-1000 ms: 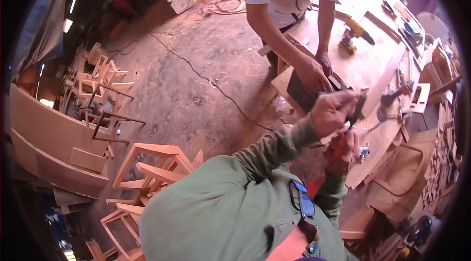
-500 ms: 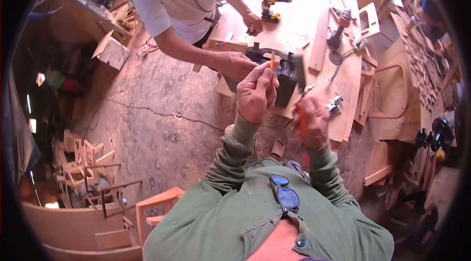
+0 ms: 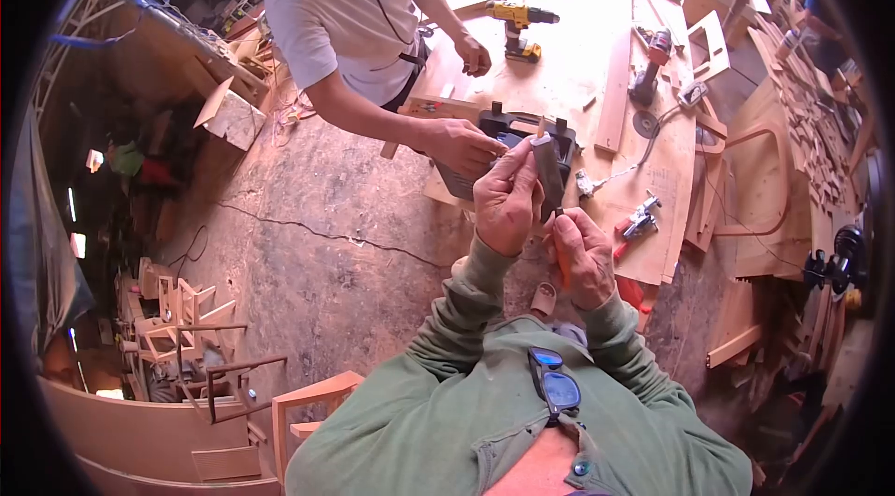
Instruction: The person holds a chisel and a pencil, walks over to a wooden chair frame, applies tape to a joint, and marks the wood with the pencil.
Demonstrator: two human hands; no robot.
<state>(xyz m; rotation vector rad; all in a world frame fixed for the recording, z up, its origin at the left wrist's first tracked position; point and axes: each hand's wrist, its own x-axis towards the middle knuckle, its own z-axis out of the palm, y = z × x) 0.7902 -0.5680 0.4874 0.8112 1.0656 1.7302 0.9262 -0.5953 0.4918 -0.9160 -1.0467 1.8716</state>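
My left hand [image 3: 506,205] is closed around a thin yellowish pencil-like stick [image 3: 541,129], whose tip points up past the fingers. My right hand [image 3: 585,258] grips the orange handle of a bladed tool [image 3: 550,177]. Its broad grey blade stands upright against the stick, beside my left fingertips. Just beyond my hands is an open black case [image 3: 499,118] at the table's near edge. A co-worker's hand [image 3: 461,144] reaches to that case, close to my left hand. Part of the stick is hidden by my fingers and the blade.
The co-worker [image 3: 350,25] in a white shirt stands across at the left. On the table [image 3: 569,48] lie a yellow drill [image 3: 518,25], a red-and-black power tool [image 3: 650,67] and a metal clamp-like tool [image 3: 640,218]. Wooden frames [image 3: 177,310] stand on the floor at left.
The camera view has swung rightward. My right hand has moved in close to my left, bringing the blade up to the stick. The co-worker's near hand stays at the case.
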